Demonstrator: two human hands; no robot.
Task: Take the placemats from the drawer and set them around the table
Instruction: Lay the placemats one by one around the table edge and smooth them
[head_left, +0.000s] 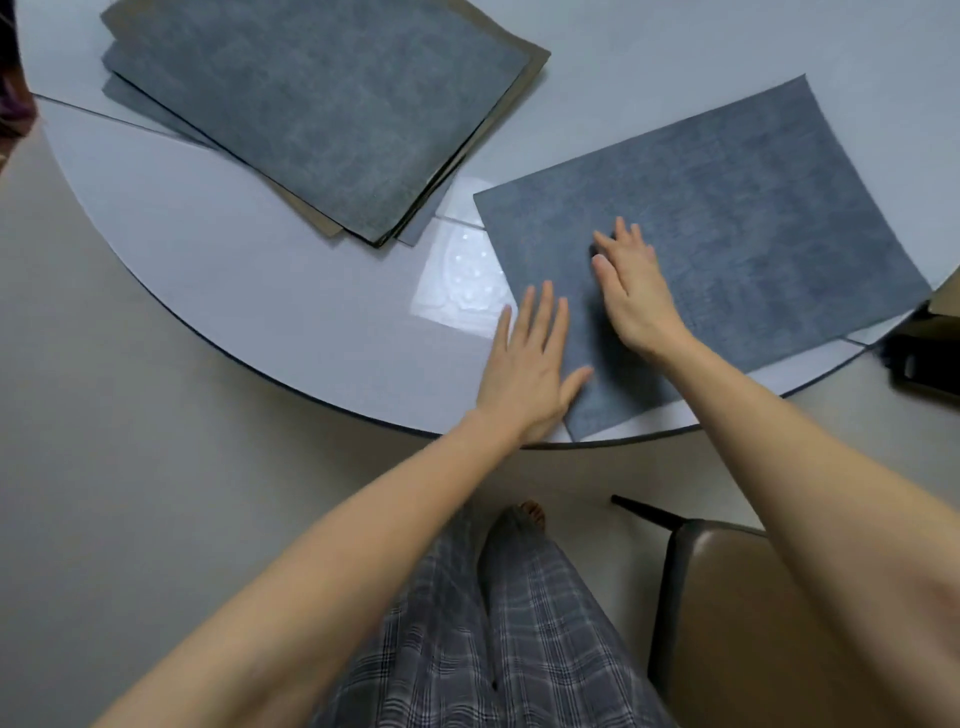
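Placemat flat on glossy round table, beige floor below.

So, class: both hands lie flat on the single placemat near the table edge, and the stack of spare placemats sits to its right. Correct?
Not quite. The head view shows the stack to the left of the single placemat, not its right. The left hand and right hand do lie flat on it.

At twelve o'clock, we see the stack of placemats cut off by the top edge; its lower sheets show only as offset margins, so we cannot count them. At three o'clock, a dark object runs off the frame, unidentifiable. At five o'clock, the chair is partly covered by the right forearm.
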